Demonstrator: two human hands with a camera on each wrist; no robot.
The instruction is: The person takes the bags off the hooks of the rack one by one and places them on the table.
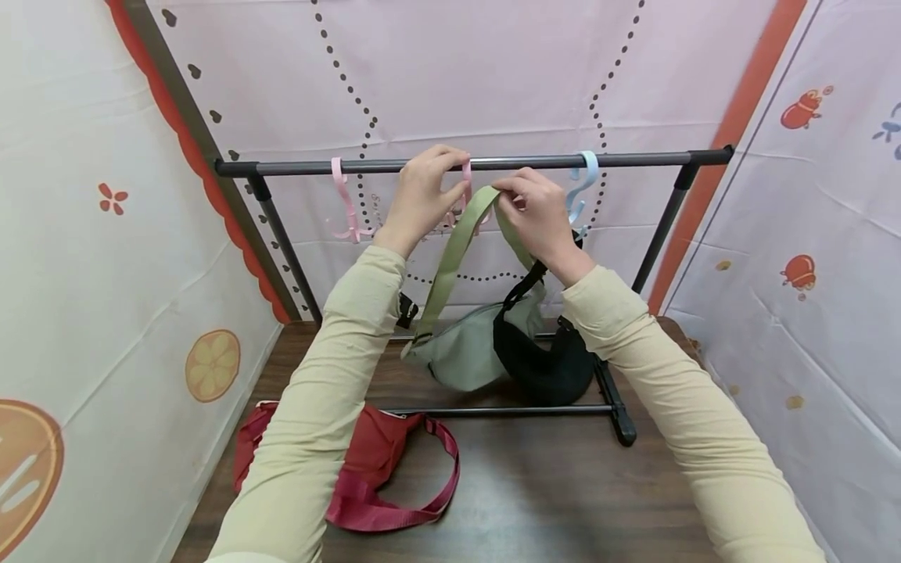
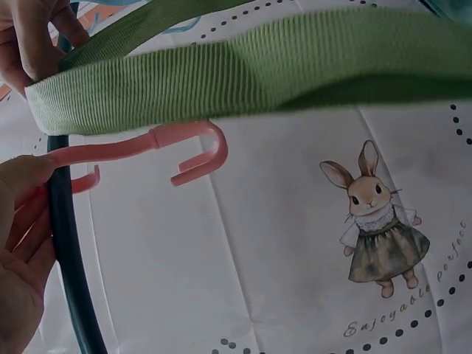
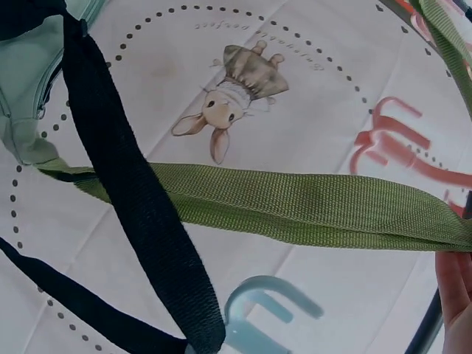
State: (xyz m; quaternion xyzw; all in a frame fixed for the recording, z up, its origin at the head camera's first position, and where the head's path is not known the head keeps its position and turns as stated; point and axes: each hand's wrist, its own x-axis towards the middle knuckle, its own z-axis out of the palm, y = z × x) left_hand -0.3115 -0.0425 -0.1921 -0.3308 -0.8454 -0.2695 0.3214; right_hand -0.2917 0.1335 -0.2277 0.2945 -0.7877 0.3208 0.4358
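My left hand (image 1: 422, 195) is up at the rack's top rail (image 1: 288, 168), where its thumb and fingers pinch the middle pink hook (image 2: 188, 136). Just to the right, my right hand (image 1: 538, 215) pinches the top of a green strap (image 1: 450, 262). Below hangs the grey-green waist bag (image 1: 464, 356) that this strap belongs to. In the left wrist view the strap passes close to the pink hook's prongs; whether they touch I cannot tell. A black waist bag (image 1: 545, 367) hangs by its strap (image 3: 133, 169) from a light blue hook (image 1: 583, 184), partly covering the grey-green one.
Another pink hook (image 1: 342, 199) hangs on the rail at left. On the wooden table (image 1: 535, 485) lies a red waist bag (image 1: 373, 450), partly behind my left sleeve. The rack's lower bar (image 1: 486, 411) crosses just above the table. Printed cloth surrounds the space.
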